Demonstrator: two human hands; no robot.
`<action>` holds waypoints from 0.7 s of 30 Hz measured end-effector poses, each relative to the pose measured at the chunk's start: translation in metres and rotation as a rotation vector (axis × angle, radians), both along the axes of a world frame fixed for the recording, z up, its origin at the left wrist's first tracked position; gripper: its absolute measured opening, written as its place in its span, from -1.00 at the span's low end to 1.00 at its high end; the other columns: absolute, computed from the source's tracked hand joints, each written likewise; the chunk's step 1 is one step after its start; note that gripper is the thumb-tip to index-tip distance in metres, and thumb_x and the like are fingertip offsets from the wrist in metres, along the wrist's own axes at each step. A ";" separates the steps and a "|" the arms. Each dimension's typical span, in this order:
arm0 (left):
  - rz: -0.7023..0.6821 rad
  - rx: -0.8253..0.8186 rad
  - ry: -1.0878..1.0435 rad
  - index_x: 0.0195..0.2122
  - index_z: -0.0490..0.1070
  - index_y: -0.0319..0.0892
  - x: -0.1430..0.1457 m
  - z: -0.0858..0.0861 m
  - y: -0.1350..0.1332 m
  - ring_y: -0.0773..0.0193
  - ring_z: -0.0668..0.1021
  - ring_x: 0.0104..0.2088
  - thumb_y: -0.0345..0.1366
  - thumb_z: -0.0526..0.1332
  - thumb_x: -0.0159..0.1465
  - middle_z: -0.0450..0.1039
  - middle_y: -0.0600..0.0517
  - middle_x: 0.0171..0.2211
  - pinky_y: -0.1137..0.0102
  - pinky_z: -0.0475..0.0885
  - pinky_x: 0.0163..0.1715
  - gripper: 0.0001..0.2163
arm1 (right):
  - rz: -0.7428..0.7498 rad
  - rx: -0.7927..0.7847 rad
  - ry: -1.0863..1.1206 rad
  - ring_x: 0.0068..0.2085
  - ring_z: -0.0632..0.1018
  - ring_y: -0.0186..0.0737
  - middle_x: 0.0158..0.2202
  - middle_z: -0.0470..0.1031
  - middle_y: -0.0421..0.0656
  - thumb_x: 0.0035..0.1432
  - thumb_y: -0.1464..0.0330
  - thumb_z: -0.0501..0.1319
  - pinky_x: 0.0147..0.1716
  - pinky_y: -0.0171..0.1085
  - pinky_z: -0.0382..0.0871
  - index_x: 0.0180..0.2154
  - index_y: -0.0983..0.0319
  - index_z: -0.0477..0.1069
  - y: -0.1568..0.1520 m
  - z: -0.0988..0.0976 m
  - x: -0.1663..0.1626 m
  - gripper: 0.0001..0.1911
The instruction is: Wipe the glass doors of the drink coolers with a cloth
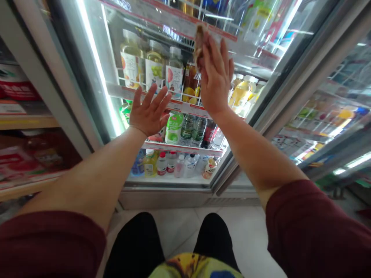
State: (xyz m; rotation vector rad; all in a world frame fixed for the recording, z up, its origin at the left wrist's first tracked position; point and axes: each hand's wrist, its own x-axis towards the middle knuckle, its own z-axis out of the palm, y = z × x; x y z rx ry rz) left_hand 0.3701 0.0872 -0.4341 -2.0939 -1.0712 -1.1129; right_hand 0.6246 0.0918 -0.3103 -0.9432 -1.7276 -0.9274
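My right hand (215,83) is raised before the cooler's glass door (185,181), with its fingers together and stretched upward. Under its palm and along the thumb side is a crumpled brownish cloth (199,44), blurred and partly hidden by the hand. Lower and to the left, my left hand (147,112) has its fingers spread and holds nothing; it is at or very near the glass, and contact cannot be made out. Behind the hands stand large tea bottles (155,65) with white labels and, one shelf lower, a green-labelled bottle (174,128).
Small bottles with red caps (161,163) stand on the cooler's bottom shelf. Metal door frames (246,154) run up the right side, with another cooler beyond. Shelves of packaged goods (26,116) are on the left. Below are my knees and the tiled floor (179,227).
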 end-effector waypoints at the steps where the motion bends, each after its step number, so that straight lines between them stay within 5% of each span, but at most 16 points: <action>1: -0.005 0.002 -0.008 0.60 0.01 0.11 0.000 0.000 0.000 -0.14 0.01 0.60 0.12 0.05 0.49 0.08 -0.05 0.57 -0.26 -0.32 0.58 -0.31 | 0.016 -0.028 -0.047 0.62 0.07 -0.08 0.54 0.25 -0.32 0.52 0.37 -0.18 0.62 0.20 -0.05 0.51 -0.03 0.21 -0.005 -0.013 -0.001 -0.34; 4: -0.020 0.000 -0.024 0.59 0.03 0.13 0.000 0.000 0.000 -0.14 0.01 0.60 0.14 0.05 0.49 0.09 -0.05 0.56 -0.27 -0.32 0.58 -0.31 | 0.035 -0.089 -0.170 0.61 0.11 -0.12 0.52 0.29 -0.37 0.50 0.39 -0.10 0.61 0.16 0.00 0.52 -0.09 0.18 -0.018 -0.029 -0.003 -0.34; 8: -0.040 -0.005 -0.039 0.59 0.06 0.12 0.000 0.000 0.001 -0.15 0.01 0.60 0.15 0.05 0.48 0.11 -0.05 0.56 -0.29 -0.33 0.57 -0.31 | 0.013 -0.015 -0.126 0.59 0.18 -0.12 0.53 0.28 -0.35 0.51 0.36 -0.15 0.58 0.10 0.12 0.48 0.03 0.28 -0.014 0.010 -0.007 -0.37; 10: -0.051 0.004 -0.046 0.58 0.07 0.12 -0.001 0.000 0.002 -0.14 0.01 0.60 0.14 0.05 0.48 0.12 -0.05 0.55 -0.28 -0.32 0.58 -0.32 | -0.022 0.041 -0.031 0.58 0.21 -0.18 0.51 0.28 -0.47 0.50 0.33 -0.18 0.57 0.02 0.16 0.44 -0.14 0.30 -0.008 0.025 -0.008 -0.35; 12: -0.060 0.014 -0.050 0.58 0.09 0.12 -0.002 -0.001 0.003 -0.13 0.01 0.60 0.14 0.07 0.47 0.13 -0.04 0.55 -0.28 -0.32 0.58 -0.32 | -0.045 0.053 0.003 0.58 0.20 -0.23 0.50 0.27 -0.55 0.49 0.32 -0.20 0.57 -0.03 0.16 0.42 -0.26 0.30 -0.007 0.020 -0.009 -0.34; 17: -0.052 -0.003 -0.054 0.56 0.13 0.09 -0.003 -0.002 0.006 -0.13 -0.03 0.61 0.14 0.09 0.45 0.12 -0.05 0.55 -0.29 -0.33 0.58 -0.31 | 0.061 -0.119 -0.196 0.61 0.13 -0.14 0.53 0.27 -0.40 0.47 0.38 -0.15 0.61 0.13 0.04 0.47 -0.06 0.28 -0.022 -0.013 -0.007 -0.33; 21: -0.022 -0.031 -0.049 0.53 0.21 -0.05 -0.002 0.000 0.005 -0.07 -0.12 0.62 0.17 0.01 0.46 0.11 -0.04 0.56 -0.22 -0.37 0.60 -0.30 | 0.056 -0.094 -0.169 0.60 0.15 -0.09 0.53 0.24 -0.43 0.45 0.33 -0.15 0.62 0.05 0.02 0.47 0.00 0.32 -0.023 0.019 -0.013 -0.32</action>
